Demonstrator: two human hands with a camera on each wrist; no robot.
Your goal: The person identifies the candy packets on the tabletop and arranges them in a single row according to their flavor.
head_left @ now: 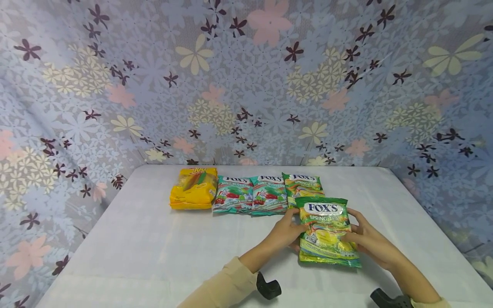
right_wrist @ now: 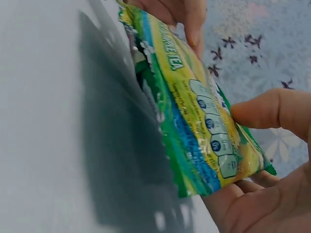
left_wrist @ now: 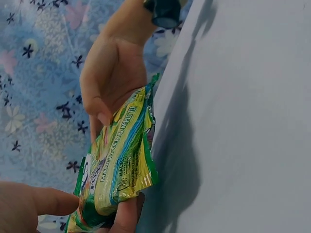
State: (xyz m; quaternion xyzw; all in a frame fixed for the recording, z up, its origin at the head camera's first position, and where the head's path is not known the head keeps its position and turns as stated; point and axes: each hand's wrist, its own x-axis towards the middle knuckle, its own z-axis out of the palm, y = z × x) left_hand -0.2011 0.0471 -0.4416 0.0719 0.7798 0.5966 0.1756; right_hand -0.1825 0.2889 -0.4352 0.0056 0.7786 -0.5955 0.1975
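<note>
Both hands hold a green and yellow Fox's Spring Tea candy bag (head_left: 327,233), its printed front facing up. My left hand (head_left: 285,233) grips its left edge, thumb on the front and fingers behind. On the opposite edge my right hand (head_left: 373,244) grips it the same way. In the left wrist view the candy bag (left_wrist: 124,150) is tilted over its shadow on the white surface. The right wrist view shows the candy bag (right_wrist: 194,107) pinched by the right thumb on top, with fingers beneath.
Behind, a row stands on the white table (head_left: 154,256): a yellow bag (head_left: 196,190), two teal Fox's Mint Blossom bags (head_left: 233,194) and another Spring Tea bag (head_left: 302,186), partly hidden by the held one. Flowered cloth (head_left: 246,85) rises at the back and sides.
</note>
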